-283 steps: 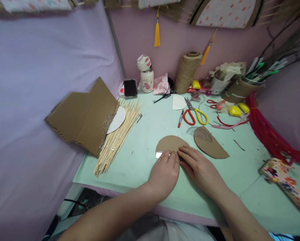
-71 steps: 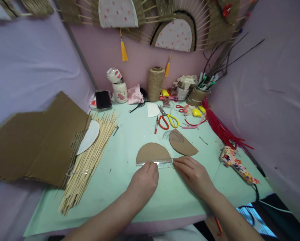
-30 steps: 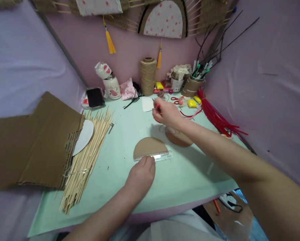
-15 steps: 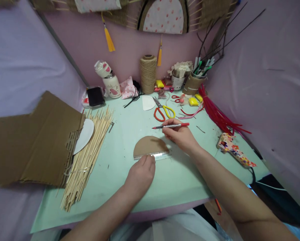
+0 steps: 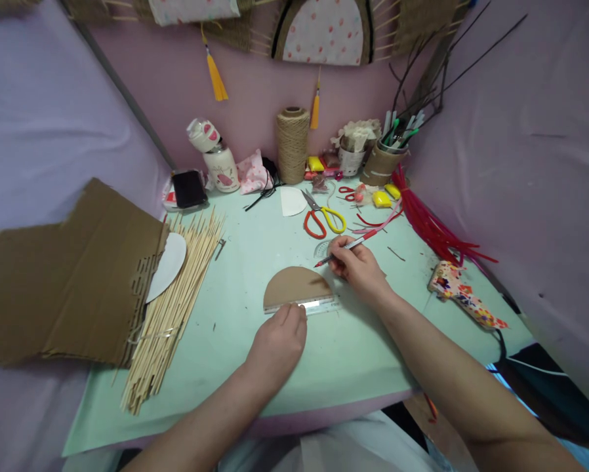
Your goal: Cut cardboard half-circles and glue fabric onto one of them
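Observation:
A brown cardboard half circle (image 5: 294, 283) lies on the table with its straight edge toward me. Along that edge runs a clear ruler (image 5: 320, 306). My left hand (image 5: 279, 337) presses the ruler down, fingers together on its near side. In my right hand (image 5: 356, 265) is a pen with a red tip and red end (image 5: 351, 244), pinched between thumb and fingers. The pen's tip points left, just above the half circle's upper right edge and apart from it, as far as I can tell. A clear protractor (image 5: 322, 249) shows partly behind the right hand.
Open scissors (image 5: 324, 215) and a white paper piece (image 5: 293, 201) lie beyond my hands. At left are bamboo sticks (image 5: 176, 314) and a big cardboard sheet (image 5: 73, 282). A flower-patterned glue gun (image 5: 464, 295) lies at right. Twine (image 5: 292, 145) stands by the wall.
My right hand has moved slightly down and right, and the pen has tilted, its tip now lower and nearer the half circle. The protractor has come into view. My left hand stays on the ruler.

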The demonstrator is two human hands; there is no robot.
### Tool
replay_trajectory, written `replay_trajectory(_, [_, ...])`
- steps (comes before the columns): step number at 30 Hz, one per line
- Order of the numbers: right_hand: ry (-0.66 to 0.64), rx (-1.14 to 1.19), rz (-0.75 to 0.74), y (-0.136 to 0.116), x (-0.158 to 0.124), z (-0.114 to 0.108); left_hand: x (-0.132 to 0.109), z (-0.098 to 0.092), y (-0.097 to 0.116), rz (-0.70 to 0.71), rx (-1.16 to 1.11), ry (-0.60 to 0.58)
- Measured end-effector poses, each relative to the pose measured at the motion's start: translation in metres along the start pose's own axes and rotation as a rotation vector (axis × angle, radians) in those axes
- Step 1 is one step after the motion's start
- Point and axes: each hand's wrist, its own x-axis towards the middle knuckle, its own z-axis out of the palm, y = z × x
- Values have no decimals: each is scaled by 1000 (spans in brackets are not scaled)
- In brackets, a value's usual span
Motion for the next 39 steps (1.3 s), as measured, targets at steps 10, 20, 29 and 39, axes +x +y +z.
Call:
replay_trajectory(10, [-90, -132, -12, -8, -7, 4, -1, 3, 1, -7, -27, 5])
replay_trajectory(20, [-366, -190, 71, 1, -16, 10, 2, 1, 0, 8, 32, 106])
replay_trajectory(29, [-413, -201, 115, 11, -17, 13, 1, 2, 1, 11, 21, 69])
replay_trajectory(39, [-294, -195, 73, 3, -11, 9, -1, 3, 0, -3, -15, 42])
